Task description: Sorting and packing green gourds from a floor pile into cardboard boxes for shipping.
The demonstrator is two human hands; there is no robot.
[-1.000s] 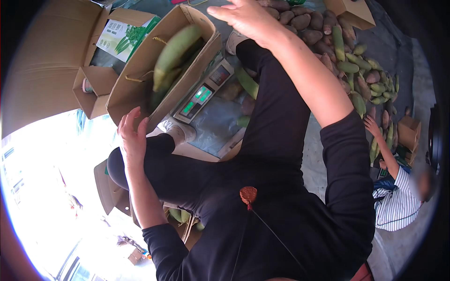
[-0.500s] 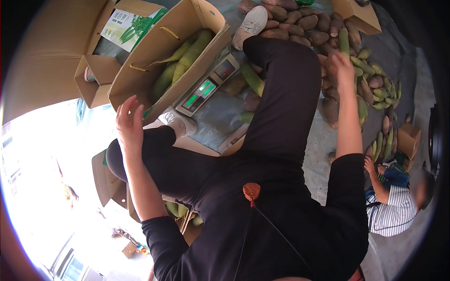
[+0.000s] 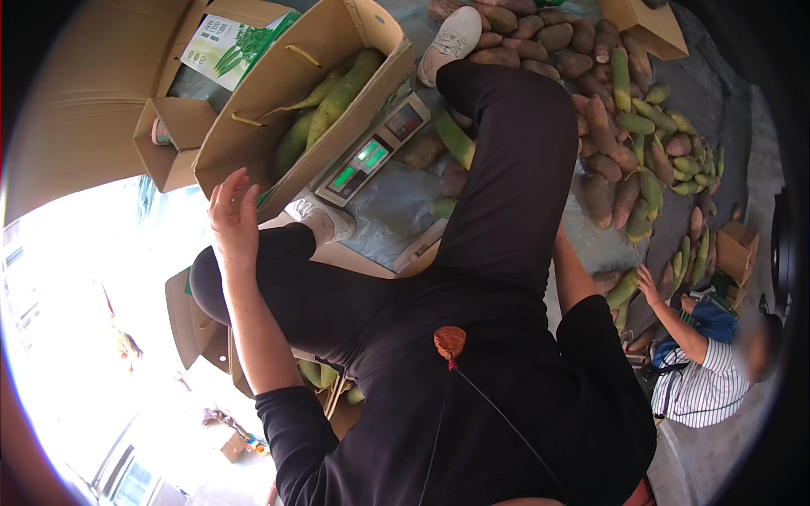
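Observation:
My left hand is raised beside the near corner of an open cardboard box, its fingers loosely bent and apart with nothing in them. Inside the box lie several long green radishes. The box is beside a digital scale with lit green figures. My right hand is hidden behind my right thigh; only the forearm shows. Beyond that leg lies a pile of reddish-brown root vegetables and green radishes.
A printed green-and-white packet and a small open carton are left of the box. Another carton stands at the far right. At right, a person in a striped shirt reaches toward the produce. Boxed green vegetables lie behind my left leg.
My right hand has drawn back from the pile and gone out of sight behind my right thigh. My left hand has hardly moved. The other person's arm has shifted slightly left.

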